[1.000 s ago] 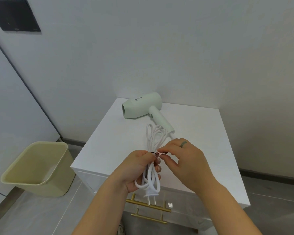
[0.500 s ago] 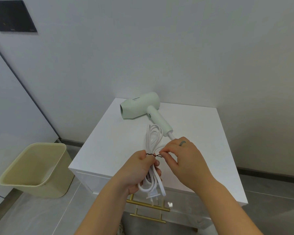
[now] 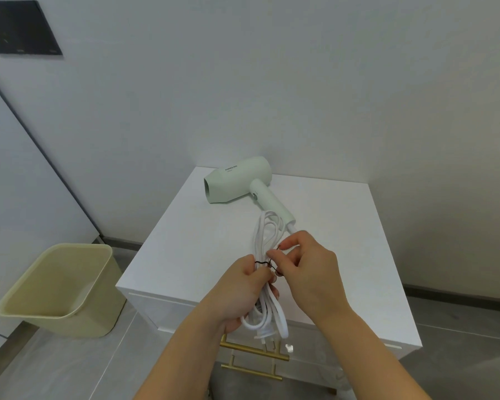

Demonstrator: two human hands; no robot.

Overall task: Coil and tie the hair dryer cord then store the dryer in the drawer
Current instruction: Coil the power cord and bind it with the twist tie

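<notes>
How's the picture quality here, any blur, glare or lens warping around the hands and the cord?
Head view: even light, no glare on the cabinet top; its wide lens bows the wall seam at left; the hair dryer and cord look sharp; the thin dark tie between left hand and right hand is barely resolved.

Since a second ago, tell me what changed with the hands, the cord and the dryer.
The right hand pulled slightly rightward, drawing the dark tie out across the coiled cord, so more of it shows; it still pinches the tie. The left hand kept gripping the coiled cord. The hair dryer stayed lying on the cabinet, the bin on the floor.
</notes>
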